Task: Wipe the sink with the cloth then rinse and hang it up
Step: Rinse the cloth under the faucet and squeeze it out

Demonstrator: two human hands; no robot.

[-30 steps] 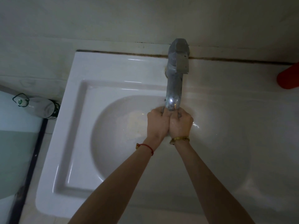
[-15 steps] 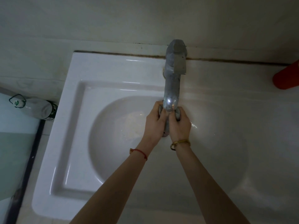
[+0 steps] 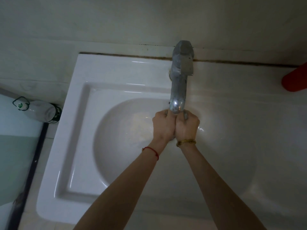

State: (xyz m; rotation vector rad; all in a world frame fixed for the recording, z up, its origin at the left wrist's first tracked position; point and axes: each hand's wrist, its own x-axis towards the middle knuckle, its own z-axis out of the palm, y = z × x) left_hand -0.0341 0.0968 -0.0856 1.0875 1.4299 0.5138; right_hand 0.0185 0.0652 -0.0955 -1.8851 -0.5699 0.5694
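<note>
A white sink with a round bowl fills the view. A grey metal tap reaches out over the bowl from the back rim. Under its spout my left hand and my right hand are pressed together, both clenched around a small grey cloth. Only bits of the cloth show between the fingers, near the spout. A red string is on the left wrist and a gold bracelet on the right. I cannot tell whether water runs.
A red object sits on the counter at the far right edge. A clear bottle with a green label lies left of the sink, beside a glass panel. A tiled wall runs behind the tap.
Both hands opened a little around the cloth half a second ago and have clenched tight together again under the spout. The camera shifted slightly.
</note>
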